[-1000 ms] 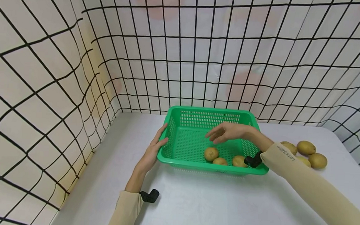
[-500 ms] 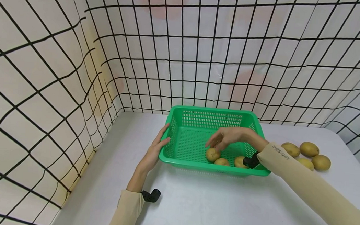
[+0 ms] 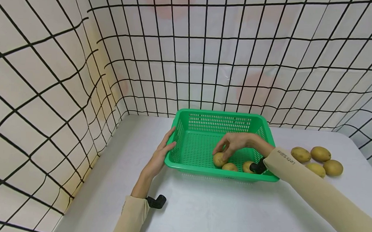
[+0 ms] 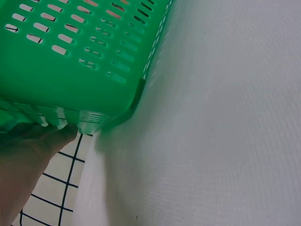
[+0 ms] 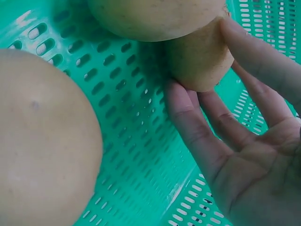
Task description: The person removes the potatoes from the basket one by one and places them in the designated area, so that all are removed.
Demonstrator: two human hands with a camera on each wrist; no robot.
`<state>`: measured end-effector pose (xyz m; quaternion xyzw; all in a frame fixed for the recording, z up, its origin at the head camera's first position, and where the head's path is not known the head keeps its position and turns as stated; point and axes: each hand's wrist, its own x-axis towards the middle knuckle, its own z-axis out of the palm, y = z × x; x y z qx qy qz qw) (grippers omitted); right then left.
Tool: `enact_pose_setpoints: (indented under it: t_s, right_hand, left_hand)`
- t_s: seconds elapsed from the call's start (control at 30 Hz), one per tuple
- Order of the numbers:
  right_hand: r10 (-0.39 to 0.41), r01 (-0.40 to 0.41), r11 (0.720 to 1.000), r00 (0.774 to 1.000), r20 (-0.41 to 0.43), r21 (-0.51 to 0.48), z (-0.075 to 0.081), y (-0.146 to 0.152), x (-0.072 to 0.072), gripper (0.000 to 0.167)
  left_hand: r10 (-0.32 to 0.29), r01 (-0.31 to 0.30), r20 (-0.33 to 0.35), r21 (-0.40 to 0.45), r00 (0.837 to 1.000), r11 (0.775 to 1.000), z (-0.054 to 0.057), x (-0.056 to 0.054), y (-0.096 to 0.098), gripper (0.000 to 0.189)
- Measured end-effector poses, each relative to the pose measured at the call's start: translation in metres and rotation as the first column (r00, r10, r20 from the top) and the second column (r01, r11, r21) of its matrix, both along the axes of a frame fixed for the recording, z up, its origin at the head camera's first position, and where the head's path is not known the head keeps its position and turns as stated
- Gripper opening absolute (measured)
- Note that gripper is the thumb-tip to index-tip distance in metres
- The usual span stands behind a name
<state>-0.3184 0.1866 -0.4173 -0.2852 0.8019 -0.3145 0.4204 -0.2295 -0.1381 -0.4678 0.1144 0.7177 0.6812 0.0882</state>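
A green plastic basket (image 3: pixel 198 170) with slotted walls stands on the white table, holding three potatoes near its front wall. My right hand (image 3: pixel 235 142) reaches down inside and grips the leftmost potato (image 3: pixel 218 160) between thumb and fingers. Right beside it lies a second potato (image 3: pixel 230 167). A third potato (image 3: pixel 247 167) sits farther right, partly hidden by the wrist camera. In the right wrist view, fingertips touch the gripped potato (image 5: pixel 200 61) from both sides. My left hand (image 3: pixel 156 156) rests against the basket's left side with fairly straight fingers; the left wrist view shows a fingertip touching the green wall (image 4: pixel 56 84).
Several potatoes (image 3: pixel 320 154) lie grouped on the table right of the basket. Behind and to the left rises a black grid net (image 3: pixel 202 63) before white sheeting. The white table (image 3: pixel 199 209) extends in front of the basket.
My right hand has lowered from above the potatoes and taken hold of the leftmost one. My left hand stays at the basket's side. The head view has shifted slightly.
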Motion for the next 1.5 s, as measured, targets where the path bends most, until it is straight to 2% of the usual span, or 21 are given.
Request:
enact_pose_setpoints:
  t_s: [0.27,0.63,0.97,1.23,1.5]
  right_hand:
    - [0.034,-0.035,0.999,0.999,-0.011,-0.022,-0.0039,-0.0026,-0.0009,0.044]
    - [0.029,-0.029,0.999,0.999,-0.014,-0.039,-0.0061,-0.0063,0.0023,0.045]
    - [0.086,-0.093,0.994,0.989,-0.118,-0.056,-0.0085,-0.0082,0.0031,0.041]
    - [0.057,-0.067,0.995,0.99,-0.129,-0.074,-0.0074,-0.0044,0.0038,0.041]
    - [-0.017,-0.002,0.99,0.991,-0.133,-0.141,-0.0057,0.0003,0.0025,0.046]
  left_hand:
    - [-0.003,0.003,0.0,0.0,1.0,1.0,0.0004,0.001,0.0004,0.059]
    - [-0.011,0.011,-0.013,0.0,1.0,1.0,0.0019,0.0014,-0.0016,0.061]
    - [-0.002,0.002,-0.003,0.005,1.0,1.0,0.0022,0.0025,-0.0004,0.059]
    - [-0.015,0.015,-0.018,0.01,1.0,1.0,0.0006,0.0003,0.0001,0.06]
    - [-0.015,0.015,-0.019,0.013,1.0,1.0,0.0,0.0006,-0.0001,0.06]
